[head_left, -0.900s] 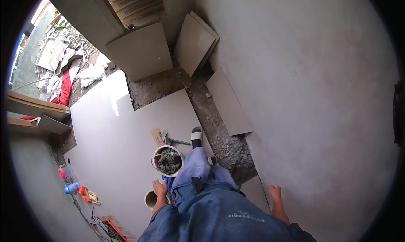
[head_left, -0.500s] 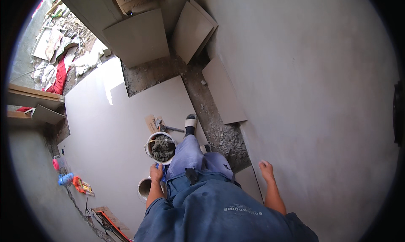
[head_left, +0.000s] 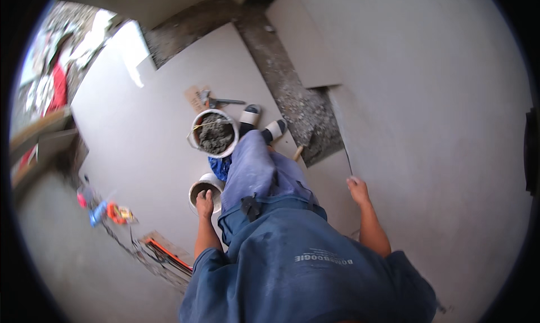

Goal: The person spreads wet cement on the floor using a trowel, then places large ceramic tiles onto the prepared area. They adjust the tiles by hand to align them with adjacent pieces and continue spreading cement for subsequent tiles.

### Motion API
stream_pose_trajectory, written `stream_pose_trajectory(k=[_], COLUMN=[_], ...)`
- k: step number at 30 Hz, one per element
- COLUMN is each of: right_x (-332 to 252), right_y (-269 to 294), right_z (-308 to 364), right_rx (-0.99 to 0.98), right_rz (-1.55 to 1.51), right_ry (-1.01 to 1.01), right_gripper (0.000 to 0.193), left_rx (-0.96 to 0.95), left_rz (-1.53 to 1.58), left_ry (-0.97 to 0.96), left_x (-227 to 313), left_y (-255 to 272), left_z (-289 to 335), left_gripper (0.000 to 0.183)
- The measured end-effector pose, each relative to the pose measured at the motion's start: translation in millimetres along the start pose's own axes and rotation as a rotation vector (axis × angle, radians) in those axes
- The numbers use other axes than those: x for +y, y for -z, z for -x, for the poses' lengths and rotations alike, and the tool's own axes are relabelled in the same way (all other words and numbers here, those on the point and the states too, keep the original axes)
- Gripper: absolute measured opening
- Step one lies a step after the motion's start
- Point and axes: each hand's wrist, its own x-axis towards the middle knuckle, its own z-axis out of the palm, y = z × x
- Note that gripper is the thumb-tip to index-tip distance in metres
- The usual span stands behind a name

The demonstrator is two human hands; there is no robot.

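Where they overlap, left hand (head_left: 205, 203) hides nearer bucket (head_left: 214, 180).

Blue shirt (head_left: 298, 278): one line of pale capital lettering (head_left: 323, 259), upside down in view, with smaller pale print (head_left: 320, 250) just above it, too small to read. Cardboard piece (head_left: 194, 99) beside the mortar bucket (head_left: 194, 149): dark marks, blurred, illegible.

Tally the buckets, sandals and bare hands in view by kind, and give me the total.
Buckets: 2 (upper bucket holding lumpy gray mix, lower bucket by the left hand)
Sandals: 2 (left sandal, right sandal)
Bare hands: 2 (that left one, plus the right hand)
Total: 6
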Motion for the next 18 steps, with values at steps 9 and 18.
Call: stream_pose_trajectory(k=[9, 18], right_x=[-6.3, 34.2], right_y=[-63.4, -141.4], right_z=[21.8, 70.3], right_rx=[-0.007, -0.13], right_rz=[-0.221, -0.107], right_ry=[-0.024, -0.14], right_gripper=[0.049, 0.047], left_rx=[-0.048, -0.056], left_rz=[-0.104, -0.12], left_ry=[-0.126, -0.236], left_x=[-1.7, 49.2], left_y=[44.4, 65.9], left_z=[-63.6, -119.2], left_gripper=[0.058, 0.056])
